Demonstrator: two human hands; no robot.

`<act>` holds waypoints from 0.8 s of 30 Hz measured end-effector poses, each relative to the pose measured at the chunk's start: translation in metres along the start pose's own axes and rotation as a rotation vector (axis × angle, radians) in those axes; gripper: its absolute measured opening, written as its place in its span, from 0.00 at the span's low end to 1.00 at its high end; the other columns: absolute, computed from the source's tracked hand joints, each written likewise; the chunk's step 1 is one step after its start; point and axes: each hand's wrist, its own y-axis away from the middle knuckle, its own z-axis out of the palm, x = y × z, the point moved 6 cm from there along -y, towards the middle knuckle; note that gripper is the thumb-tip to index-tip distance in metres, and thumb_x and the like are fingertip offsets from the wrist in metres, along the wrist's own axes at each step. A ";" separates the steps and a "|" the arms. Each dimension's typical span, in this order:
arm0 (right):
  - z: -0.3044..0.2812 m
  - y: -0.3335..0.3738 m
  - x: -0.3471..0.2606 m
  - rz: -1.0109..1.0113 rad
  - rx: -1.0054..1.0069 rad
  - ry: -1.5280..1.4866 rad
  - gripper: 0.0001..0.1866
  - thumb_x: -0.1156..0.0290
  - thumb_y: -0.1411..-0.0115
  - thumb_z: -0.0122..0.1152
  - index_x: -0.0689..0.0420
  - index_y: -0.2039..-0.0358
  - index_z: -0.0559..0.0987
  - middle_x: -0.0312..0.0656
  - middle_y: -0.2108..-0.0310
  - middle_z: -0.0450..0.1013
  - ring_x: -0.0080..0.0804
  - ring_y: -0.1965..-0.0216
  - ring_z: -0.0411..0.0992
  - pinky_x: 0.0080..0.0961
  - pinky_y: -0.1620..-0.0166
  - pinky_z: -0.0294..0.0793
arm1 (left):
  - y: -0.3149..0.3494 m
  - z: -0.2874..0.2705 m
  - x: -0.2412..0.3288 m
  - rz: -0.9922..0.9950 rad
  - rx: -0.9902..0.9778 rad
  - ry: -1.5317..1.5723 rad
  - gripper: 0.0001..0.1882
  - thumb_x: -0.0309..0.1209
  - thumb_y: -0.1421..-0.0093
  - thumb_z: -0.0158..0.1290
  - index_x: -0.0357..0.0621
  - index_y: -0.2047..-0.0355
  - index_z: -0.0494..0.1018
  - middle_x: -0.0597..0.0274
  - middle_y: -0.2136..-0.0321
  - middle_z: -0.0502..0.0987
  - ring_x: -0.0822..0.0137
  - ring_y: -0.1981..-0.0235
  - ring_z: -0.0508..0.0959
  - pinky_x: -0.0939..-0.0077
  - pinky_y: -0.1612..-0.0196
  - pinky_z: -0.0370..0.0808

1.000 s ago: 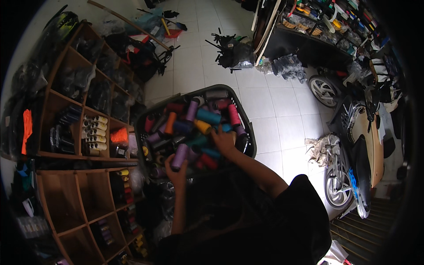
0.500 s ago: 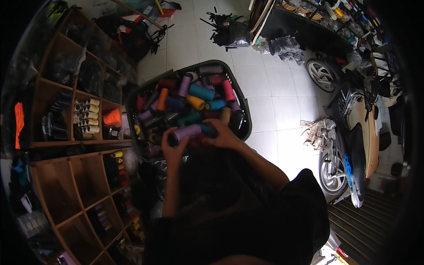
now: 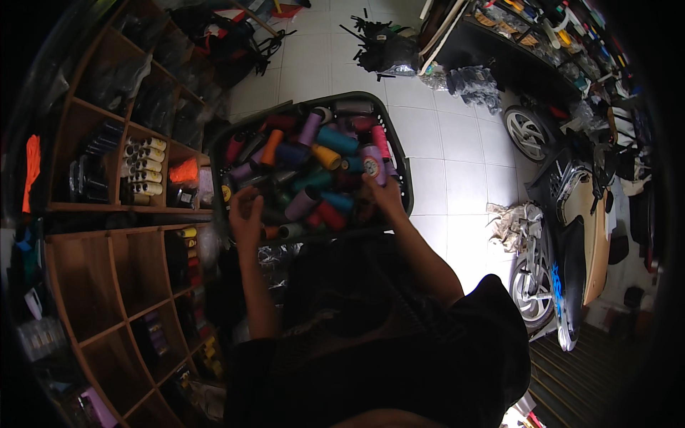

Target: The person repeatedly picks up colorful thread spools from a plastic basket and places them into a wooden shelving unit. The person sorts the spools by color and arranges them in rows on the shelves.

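A dark green plastic basket point(image 3: 404, 187) full of thread spools in many colours is in front of me. At its right side my right hand point(image 3: 386, 195) grips a pale purple thread spool point(image 3: 372, 161), its round end label facing me. My left hand point(image 3: 246, 217) is over the near left corner of the basket, fingers loosely curled and apart, with nothing visible in them. Between the hands lie a purple spool point(image 3: 302, 204), a red spool point(image 3: 330, 215) and a blue spool point(image 3: 337, 201). Farther back are a yellow spool point(image 3: 326, 157) and an orange spool point(image 3: 271, 147).
Wooden cubby shelves point(image 3: 121, 314) line the left, some holding white spools point(image 3: 148, 165) and dark packages. Behind the basket, a bundle of black strips point(image 3: 389, 51) lies on the white tile floor point(image 3: 421, 128). A motorcycle point(image 3: 560, 285) stands at the right.
My hands have moved apart: the left toward the basket's left corner, the right up to its right side, now holding a purple spool. The left no longer holds its purple spool.
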 end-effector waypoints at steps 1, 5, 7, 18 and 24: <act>-0.005 -0.016 0.019 0.077 0.025 0.048 0.30 0.49 0.45 0.70 0.64 0.56 0.76 0.40 0.73 0.76 0.26 0.77 0.76 0.22 0.74 0.74 | 0.002 -0.016 -0.003 -0.007 0.041 0.005 0.20 0.24 0.39 0.58 0.40 0.46 0.70 0.60 0.55 0.77 0.72 0.56 0.77 0.77 0.54 0.76; -0.016 -0.024 -0.035 -0.067 0.094 0.362 0.38 0.44 0.46 0.68 0.67 0.51 0.73 0.51 0.65 0.78 0.44 0.62 0.79 0.38 0.57 0.78 | 0.023 -0.061 -0.005 -0.158 0.238 0.007 0.16 0.22 0.38 0.57 0.38 0.49 0.72 0.59 0.55 0.78 0.72 0.54 0.77 0.78 0.53 0.75; -0.008 -0.032 -0.040 -0.222 0.103 0.454 0.40 0.43 0.45 0.65 0.61 0.42 0.68 0.57 0.60 0.78 0.56 0.58 0.78 0.47 0.53 0.76 | 0.024 -0.074 -0.025 -0.049 0.272 0.035 0.15 0.22 0.38 0.57 0.37 0.51 0.72 0.60 0.57 0.78 0.71 0.54 0.77 0.78 0.52 0.75; 0.016 -0.010 -0.066 -0.308 0.091 0.892 0.44 0.42 0.39 0.57 0.59 0.33 0.58 0.56 0.61 0.77 0.51 0.63 0.79 0.45 0.61 0.78 | 0.026 -0.042 -0.050 -0.070 0.135 0.003 0.15 0.24 0.39 0.58 0.38 0.52 0.73 0.61 0.57 0.79 0.71 0.55 0.78 0.76 0.50 0.74; 0.018 -0.011 -0.064 -0.297 0.086 0.892 0.44 0.41 0.38 0.53 0.58 0.32 0.56 0.54 0.58 0.77 0.51 0.61 0.78 0.46 0.59 0.77 | -0.011 0.009 -0.087 0.171 -0.153 -0.673 0.25 0.34 0.42 0.60 0.38 0.46 0.69 0.47 0.54 0.79 0.49 0.51 0.78 0.57 0.43 0.70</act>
